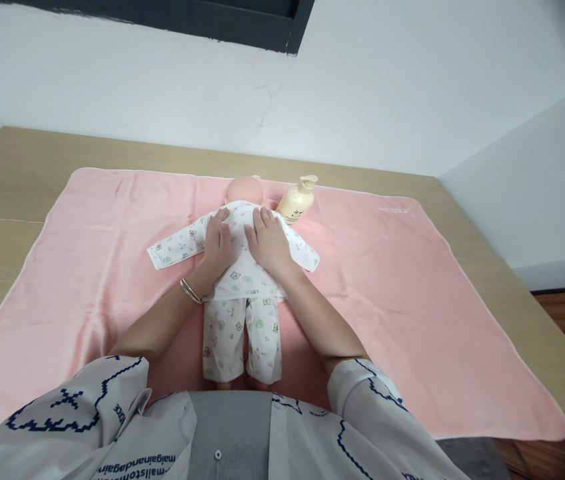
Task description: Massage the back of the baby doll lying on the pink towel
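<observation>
A baby doll [245,190] lies stretched out, its smooth bald head away from me and its feet toward me. It wears a white long-sleeved top [245,280] and matching trousers [224,340], both with small printed figures. No face shows on the doll from here. My left hand [218,241] rests flat on the left upper part of the top, fingers pointing to the head. My right hand [268,243] lies on the right upper part, its fingers stretched and slightly spread. Neither hand grips anything. The doll's sleeves reach out to both sides.
A pale yellow pump bottle [296,200] stands beside the doll's head, on the right. Under everything a pink blanket [387,320] covers much of the wooden table [27,173]. A white wall [362,87] rises behind the table's far edge.
</observation>
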Available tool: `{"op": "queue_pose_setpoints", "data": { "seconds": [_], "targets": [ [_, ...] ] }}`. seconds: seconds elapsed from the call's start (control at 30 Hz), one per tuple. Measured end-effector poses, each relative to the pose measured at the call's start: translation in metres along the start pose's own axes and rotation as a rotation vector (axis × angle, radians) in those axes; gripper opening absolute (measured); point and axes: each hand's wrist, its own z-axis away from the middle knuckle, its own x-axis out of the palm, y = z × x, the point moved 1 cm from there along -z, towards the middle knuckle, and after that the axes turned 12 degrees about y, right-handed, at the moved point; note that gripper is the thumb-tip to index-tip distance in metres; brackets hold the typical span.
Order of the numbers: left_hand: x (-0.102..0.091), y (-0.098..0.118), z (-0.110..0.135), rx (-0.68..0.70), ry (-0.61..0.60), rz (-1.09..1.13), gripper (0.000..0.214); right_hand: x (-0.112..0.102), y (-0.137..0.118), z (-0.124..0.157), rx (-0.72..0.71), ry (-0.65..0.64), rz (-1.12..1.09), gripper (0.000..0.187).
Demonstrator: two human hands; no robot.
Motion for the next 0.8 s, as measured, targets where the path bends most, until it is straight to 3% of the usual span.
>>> {"op": "queue_pose_setpoints", "data": {
  "seconds": [0.07, 0.13, 0.23, 0.33, 0.43, 0.5, 0.63, 0.8],
  "targets": [
    [-0.001, 0.0, 0.001, 0.018, 0.012, 0.005, 0.057, -0.003, -0.012, 0.01, -0.047, -0.022, 0.064, 0.058],
    [-0.001, -0.001, 0.001, 0.016, 0.019, 0.006, 0.052, -0.005, -0.021, 0.017, -0.215, -0.069, 0.059, 0.055],
    [-0.002, -0.002, 0.001, 0.009, 0.003, -0.017, 0.047, -0.003, -0.014, 0.01, -0.356, -0.101, -0.019, 0.051],
    [-0.003, 0.0, 0.002, 0.037, -0.001, -0.063, 0.042, 0.002, 0.005, -0.005, -0.199, -0.047, -0.111, 0.052],
    [-0.006, 0.004, 0.003, 0.079, 0.037, -0.126, 0.038, 0.002, 0.009, -0.004, -0.008, 0.017, -0.073, 0.058],
    [-0.007, 0.007, 0.003, 0.121, 0.047, -0.159, 0.036, 0.0, 0.0, 0.004, -0.012, 0.02, -0.019, 0.058],
    [-0.007, 0.007, 0.002, 0.172, 0.048, -0.221, 0.034, -0.002, -0.006, 0.007, -0.191, -0.05, -0.064, 0.052],
    [-0.003, 0.003, -0.001, 0.128, -0.042, -0.326, 0.035, 0.005, 0.015, -0.008, -0.053, 0.052, -0.232, 0.053]
  ]
}}
